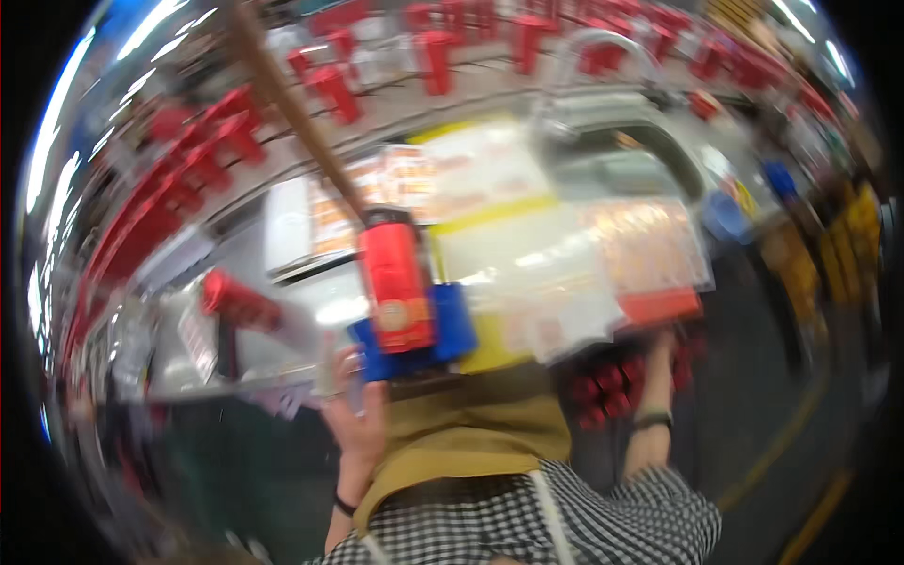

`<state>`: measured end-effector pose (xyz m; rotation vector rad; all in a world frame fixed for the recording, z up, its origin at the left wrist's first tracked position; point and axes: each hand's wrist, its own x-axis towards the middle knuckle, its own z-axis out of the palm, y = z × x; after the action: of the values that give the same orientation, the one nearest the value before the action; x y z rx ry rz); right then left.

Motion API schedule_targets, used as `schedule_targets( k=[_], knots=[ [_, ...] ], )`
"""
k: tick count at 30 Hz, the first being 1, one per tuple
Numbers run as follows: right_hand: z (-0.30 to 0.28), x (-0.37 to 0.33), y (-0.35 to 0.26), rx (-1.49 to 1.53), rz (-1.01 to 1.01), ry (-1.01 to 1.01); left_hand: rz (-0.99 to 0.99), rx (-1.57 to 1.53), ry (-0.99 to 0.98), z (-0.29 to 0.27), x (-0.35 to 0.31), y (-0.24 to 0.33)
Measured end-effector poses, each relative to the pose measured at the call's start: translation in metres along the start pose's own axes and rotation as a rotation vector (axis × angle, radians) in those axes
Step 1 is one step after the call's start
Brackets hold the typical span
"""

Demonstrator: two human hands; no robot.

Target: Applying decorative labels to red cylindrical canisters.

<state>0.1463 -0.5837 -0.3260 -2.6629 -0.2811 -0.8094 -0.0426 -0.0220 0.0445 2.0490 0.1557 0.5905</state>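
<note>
Motion blurs much of the picture. My left hand point(356, 419) is at the table's front edge, thumb and fingers apart, beside a blue cloth-like piece point(457, 320). On that blue piece is a red container point(395, 282) with a dark top. My right hand point(661, 350) reaches up to the front edge of a printed sheet or flat pack point(645, 250) with a red band point(659, 308); its fingers are hidden there, so I cannot tell whether it grips anything. White papers point(565, 320) lie just left of it.
A sink point(673, 141) with a curved tap point(598, 38) is at the back right. A red cylinder point(240, 299) lies at left. Behind the red container a brown pole point(297, 118) rises. Red containers point(433, 61) line the back. Dark red round items point(603, 391) sit below the table's edge.
</note>
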Motion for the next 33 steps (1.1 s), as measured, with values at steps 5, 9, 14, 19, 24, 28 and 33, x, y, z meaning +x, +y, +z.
schedule_targets(
  k=[5, 9, 14, 19, 24, 28, 33],
  knots=[
    [0.206, 0.185, -0.347, 0.687, -0.559, -0.038, 0.06, 0.095, -0.05, -0.007, -0.032, 0.022],
    [0.232, 0.204, -0.58, 1.057, -0.852, -0.089, 0.157, 0.307, 0.096, -0.106, -0.047, 0.034],
    [0.225, 0.183, -0.707, 1.253, -0.948, -0.125, 0.243, 1.162, 0.872, -0.346, -0.103, 0.115],
    [0.244, 0.168, -0.691, 1.243, -0.908, -0.21, 0.172, 2.099, 1.223, -0.535, -0.183, 0.191],
    [0.246, 0.11, -0.546, 1.105, -0.75, -0.416, -1.071, 0.817, 0.994, -0.587, -0.322, 0.022],
    [0.173, 0.033, -0.39, 0.929, -0.54, -0.569, -1.302, 0.529, -0.86, -0.318, -0.339, -0.119],
    [0.169, 0.084, -0.321, 0.854, -0.442, -0.568, -1.052, 0.254, -0.278, -0.156, -0.318, -0.233]
  ],
)
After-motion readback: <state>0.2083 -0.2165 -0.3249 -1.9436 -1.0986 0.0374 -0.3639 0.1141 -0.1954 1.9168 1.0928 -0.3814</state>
